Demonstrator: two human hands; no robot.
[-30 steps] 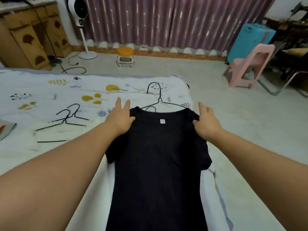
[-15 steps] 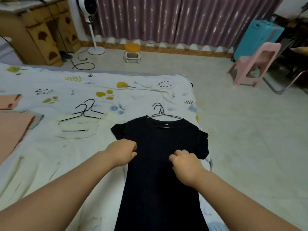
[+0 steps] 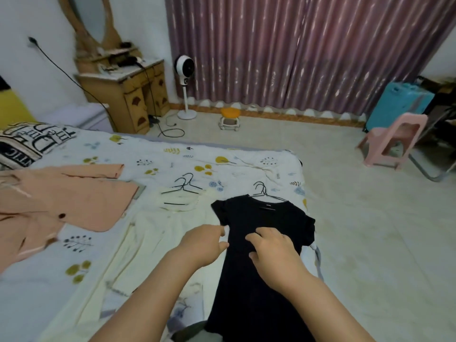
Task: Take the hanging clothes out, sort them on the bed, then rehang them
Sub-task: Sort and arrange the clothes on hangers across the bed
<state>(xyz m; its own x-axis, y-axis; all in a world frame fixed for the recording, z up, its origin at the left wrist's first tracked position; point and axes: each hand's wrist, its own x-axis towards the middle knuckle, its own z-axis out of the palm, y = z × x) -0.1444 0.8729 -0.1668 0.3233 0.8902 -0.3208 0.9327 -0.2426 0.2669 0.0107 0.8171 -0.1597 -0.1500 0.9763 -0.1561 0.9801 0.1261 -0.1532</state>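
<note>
A black dress [image 3: 259,245] lies flat along the bed's [image 3: 172,154] right edge, on a wire hanger [image 3: 265,193]. Both hands have slid down from its shoulders: the left hand [image 3: 203,243] rests at its left side with fingers loosely curled, and the right hand [image 3: 274,245] presses its chest with fingers spread.

black dress [image 3: 261,280] on bed [image 3: 153,154] | both hands touching it — hangers [image 3: 265,193] at collar

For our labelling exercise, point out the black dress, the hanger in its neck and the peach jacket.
black dress [image 3: 261,280], head view, its middle panel
hanger [image 3: 261,188], head view, its hook
peach jacket [image 3: 74,201], head view, its front
</note>
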